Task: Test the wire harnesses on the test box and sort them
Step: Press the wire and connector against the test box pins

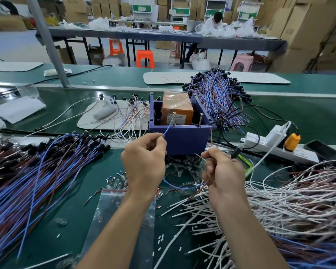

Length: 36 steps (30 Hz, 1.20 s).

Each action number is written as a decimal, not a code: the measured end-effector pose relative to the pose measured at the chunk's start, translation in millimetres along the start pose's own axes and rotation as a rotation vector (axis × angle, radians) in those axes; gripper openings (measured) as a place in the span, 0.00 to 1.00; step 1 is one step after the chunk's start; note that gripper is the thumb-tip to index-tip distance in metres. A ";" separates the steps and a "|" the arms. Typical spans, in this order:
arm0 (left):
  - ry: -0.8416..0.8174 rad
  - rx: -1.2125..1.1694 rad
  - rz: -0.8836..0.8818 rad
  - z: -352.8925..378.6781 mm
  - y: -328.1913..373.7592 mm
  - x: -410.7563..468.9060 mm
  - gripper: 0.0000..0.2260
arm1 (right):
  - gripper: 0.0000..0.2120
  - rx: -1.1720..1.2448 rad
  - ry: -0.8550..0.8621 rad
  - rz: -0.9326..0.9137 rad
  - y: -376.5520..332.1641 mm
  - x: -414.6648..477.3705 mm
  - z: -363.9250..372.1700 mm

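The test box (184, 139) is a blue open case with an orange unit (177, 109) inside and two upright contact screws on its front rim. My left hand (144, 162) pinches the blue wire (168, 129) of one harness and holds its tip against the left screw. My right hand (224, 171) grips the same harness; its brown wire (211, 136) sticks up beside the box's right corner, apart from the right screw (200, 119). The blue wire loops (182, 186) below and between both hands.
Blue-and-brown harnesses lie piled at the left (37, 167) and behind the box (217, 96). White and brown wires (291, 193) are heaped at the right. A white power strip (275, 148) lies right of the box. A clear bag (109, 210) and small glass bulbs lie under my forearms.
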<state>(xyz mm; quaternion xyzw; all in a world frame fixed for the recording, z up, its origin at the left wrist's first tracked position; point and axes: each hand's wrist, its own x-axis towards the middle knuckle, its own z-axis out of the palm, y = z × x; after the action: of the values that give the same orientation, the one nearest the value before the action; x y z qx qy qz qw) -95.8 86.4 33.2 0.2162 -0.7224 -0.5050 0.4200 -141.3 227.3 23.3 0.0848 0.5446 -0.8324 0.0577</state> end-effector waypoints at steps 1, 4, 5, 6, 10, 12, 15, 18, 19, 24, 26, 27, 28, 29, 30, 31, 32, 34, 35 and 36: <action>-0.003 -0.002 -0.004 0.0 -0.1 0.0 0.15 | 0.17 -0.003 0.002 -0.005 -0.3 0.6 0.8; -0.012 0.000 -0.004 0.2 -0.2 0.4 0.15 | 0.16 -0.042 0.009 -0.047 -3.3 4.1 2.9; -0.015 -0.001 -0.002 0.3 0.3 0.3 0.15 | 0.15 -0.062 0.015 -0.065 -4.7 5.8 3.3; -0.015 -0.002 -0.002 0.2 0.7 0.3 0.15 | 0.15 -0.082 0.020 -0.079 -6.0 7.7 3.5; -0.015 0.004 -0.001 -0.4 1.0 -0.5 0.15 | 0.15 -0.171 -0.032 -0.083 -7.0 13.4 8.1; -0.013 0.007 0.000 -0.3 0.8 -0.4 0.16 | 0.15 -0.220 -0.088 -0.070 -5.3 14.0 11.4; -0.005 0.027 0.000 -0.6 1.5 0.8 0.15 | 0.13 -0.251 -0.127 -0.064 -5.0 12.4 12.7; -0.001 0.047 -0.008 -1.9 1.1 1.6 0.14 | 0.11 -0.243 -0.132 -0.058 -7.3 9.5 10.6; 0.001 0.048 -0.006 -2.2 0.9 1.4 0.14 | 0.12 -0.238 -0.137 -0.058 -8.2 8.4 9.7; 0.037 0.077 -0.029 -4.0 2.2 0.4 0.15 | 0.15 -0.230 -0.188 -0.059 -13.4 0.2 2.6; 0.085 0.134 -0.062 -6.4 3.2 0.1 0.09 | 0.17 -0.291 -0.259 -0.066 -15.6 -5.2 0.9; 0.129 0.180 -0.058 -8.2 4.5 0.0 0.07 | 0.18 -0.339 -0.297 -0.079 -16.5 -8.0 1.1; 0.180 0.230 -0.031 -10.5 6.8 0.2 0.13 | 0.17 -0.405 -0.324 -0.109 -17.2 -10.3 1.7; 0.219 0.237 0.029 -13.6 8.2 0.6 0.20 | 0.16 -0.498 -0.334 -0.155 -17.5 -12.9 2.4; 0.250 0.206 0.143 -16.2 11.3 0.3 0.24 | 0.15 -0.618 -0.326 -0.221 -17.2 -15.5 3.3; 0.255 0.169 0.279 -17.7 15.6 -1.4 0.24 | 0.14 -0.743 -0.306 -0.302 -16.6 -18.4 4.1; 0.221 0.132 0.412 -18.0 20.2 -4.8 0.21 | 0.13 -0.844 -0.282 -0.385 -15.3 -20.7 4.2; 0.082 0.103 0.596 -16.1 24.9 -14.7 0.13 | 0.14 -0.959 -0.259 -0.524 -14.1 -25.9 4.4; -0.003 0.115 0.644 -13.9 26.1 -19.4 0.12 | 0.14 -1.031 -0.269 -0.577 -14.0 -27.4 4.5; -0.083 0.140 0.674 -11.3 25.4 -23.5 0.13 | 0.16 -1.149 -0.285 -0.634 -13.9 -29.7 5.0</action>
<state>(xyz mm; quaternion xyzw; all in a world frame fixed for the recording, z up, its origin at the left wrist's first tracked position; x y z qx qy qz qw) -70.6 107.6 48.7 -0.0271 -0.8025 -0.2956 0.5175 -115.3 228.3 43.8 -0.2342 0.8868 -0.3898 -0.0824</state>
